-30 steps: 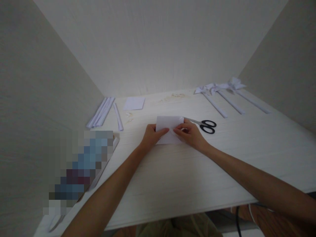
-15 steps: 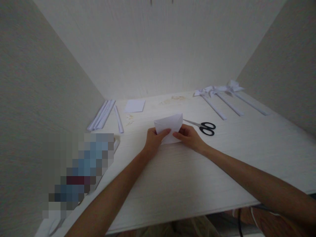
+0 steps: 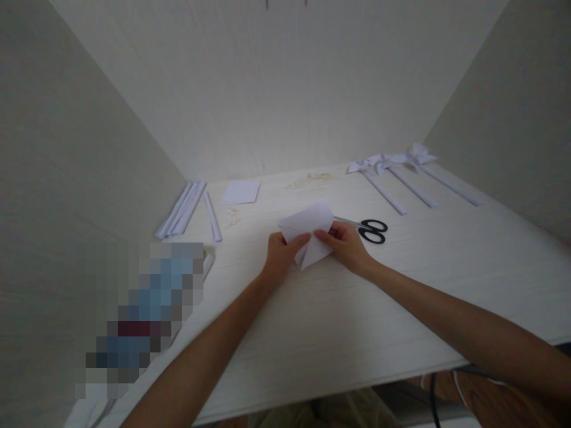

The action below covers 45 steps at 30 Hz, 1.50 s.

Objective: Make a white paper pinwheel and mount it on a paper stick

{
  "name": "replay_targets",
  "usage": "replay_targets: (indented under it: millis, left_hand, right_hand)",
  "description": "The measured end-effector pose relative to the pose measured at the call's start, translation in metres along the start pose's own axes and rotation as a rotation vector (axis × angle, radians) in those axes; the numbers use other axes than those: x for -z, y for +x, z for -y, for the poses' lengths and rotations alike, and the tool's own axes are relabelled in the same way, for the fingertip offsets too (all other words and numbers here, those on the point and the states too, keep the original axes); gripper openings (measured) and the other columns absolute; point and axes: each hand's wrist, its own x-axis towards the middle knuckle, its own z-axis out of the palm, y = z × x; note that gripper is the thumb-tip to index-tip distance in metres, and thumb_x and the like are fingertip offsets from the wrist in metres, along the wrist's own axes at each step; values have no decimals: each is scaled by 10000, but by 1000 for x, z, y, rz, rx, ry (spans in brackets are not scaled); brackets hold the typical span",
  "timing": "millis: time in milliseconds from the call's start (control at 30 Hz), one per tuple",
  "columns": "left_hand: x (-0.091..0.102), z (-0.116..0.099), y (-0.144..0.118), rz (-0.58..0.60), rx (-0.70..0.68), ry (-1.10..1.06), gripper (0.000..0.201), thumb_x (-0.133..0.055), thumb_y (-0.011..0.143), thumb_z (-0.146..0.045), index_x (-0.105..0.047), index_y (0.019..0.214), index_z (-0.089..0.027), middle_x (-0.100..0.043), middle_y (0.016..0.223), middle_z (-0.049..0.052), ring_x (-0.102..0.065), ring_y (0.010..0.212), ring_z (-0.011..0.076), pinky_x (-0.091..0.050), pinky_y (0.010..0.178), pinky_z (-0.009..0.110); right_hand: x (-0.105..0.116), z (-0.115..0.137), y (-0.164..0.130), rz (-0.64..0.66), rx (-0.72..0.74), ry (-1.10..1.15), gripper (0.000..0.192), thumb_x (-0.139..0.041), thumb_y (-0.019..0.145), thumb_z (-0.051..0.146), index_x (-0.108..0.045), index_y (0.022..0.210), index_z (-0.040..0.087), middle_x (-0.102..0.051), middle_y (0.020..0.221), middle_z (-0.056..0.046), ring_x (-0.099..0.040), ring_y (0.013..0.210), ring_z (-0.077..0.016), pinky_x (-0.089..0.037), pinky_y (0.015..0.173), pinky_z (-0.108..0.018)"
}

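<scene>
A: What's showing w/ the hands?

B: Both hands are meeting at the centre of a white table (image 3: pixel 339 333). The left hand (image 3: pixel 281 257) and right hand (image 3: pixel 345 245) are each pinching a folded white paper (image 3: pixel 308 230) between thumb and fingers, so both grips are clamped on it. The left is gripping the paper's left edge, the right its right edge.

A: Where's the paper sitting?

B: It's being held just above the tabletop, tilted, w/ one corner pointing down toward the table and the upper flap angling up and to the right. Can't tell whether that lower corner is touching the surface.

A: Anything close by?

B: Black-handled scissors (image 3: pixel 366 228) are lying flat just beside the right hand, blades pointing toward the paper. They're looking shut, though blurry.

A: And further out?

B: At the far left, a bundle of rolled paper sticks (image 3: pixel 181 208) is lying along the wall, w/ one single stick (image 3: pixel 212 216) resting apart next to it. A flat square paper sheet (image 3: pixel 241 192) is sitting near the back edge. At the far right, three paper stems w/ folded tops (image 3: pixel 392 163) are lying side by side, well apart from the hands. A pixelated patch is covering the lower left area.
</scene>
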Motion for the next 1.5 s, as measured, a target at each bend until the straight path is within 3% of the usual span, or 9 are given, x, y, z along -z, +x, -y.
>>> replay_targets:
  millis: [200, 333, 500, 633, 767, 1000, 1500]
  left_hand:
    - [6, 1, 7, 143, 76, -140, 254, -704, 510, -247, -639, 713, -108, -652, 693, 50, -570, 603, 140, -445, 590, 263]
    - [13, -3, 12, 278, 160, -241, 219, -665, 529, -302, -577, 547, -102, -565, 505, 17, -499, 457, 100, -370, 467, 220]
    - [22, -9, 15, 404, 234, -186, 229, -635, 520, -318, -531, 487, -117, -495, 434, -6, -442, 393, 81, -289, 392, 204]
    - [25, -11, 16, 471, 275, -123, 207, -633, 515, -302, -566, 534, -107, -525, 457, 8, -455, 402, 86, -307, 399, 205]
    - [25, -10, 15, 483, 301, 7, 224, -678, 490, -270, -616, 618, -98, -595, 544, 39, -513, 453, 111, -356, 440, 216]
    - [24, -10, 10, 528, 216, 238, 224, -681, 545, -325, -615, 556, -111, -574, 513, 26, -490, 431, 104, -331, 415, 211]
    - [20, -6, 8, 465, 233, 218, 257, -652, 567, -349, -607, 585, -96, -572, 527, 21, -487, 442, 94, -346, 437, 207]
  right_hand:
    - [2, 4, -1, 58, -70, 51, 268, -634, 626, 392, -592, 743, 154, -627, 668, -23, -561, 578, -140, -455, 551, -277]
    - [5, 9, -1, 179, -166, 17, 261, -657, 601, 361, -601, 715, 133, -625, 623, -20, -561, 548, -133, -435, 516, -257]
    - [10, 11, 0, 310, -226, 21, 238, -676, 586, 323, -615, 696, 122, -642, 647, -26, -567, 540, -116, -435, 513, -239]
    - [13, 10, 0, 349, -240, 33, 235, -676, 589, 319, -626, 713, 125, -657, 675, -31, -584, 559, -118, -454, 533, -242]
    - [13, 12, 0, 409, -240, 59, 237, -674, 592, 312, -635, 743, 134, -663, 678, -26, -599, 588, -128, -465, 544, -242]
    - [13, 17, 0, 453, -253, 77, 193, -682, 585, 270, -628, 703, 127, -639, 606, 4, -588, 570, -111, -441, 536, -218]
    - [15, 16, 2, 484, -275, 106, 183, -695, 577, 237, -609, 682, 113, -628, 596, 7, -571, 565, -99, -417, 547, -211]
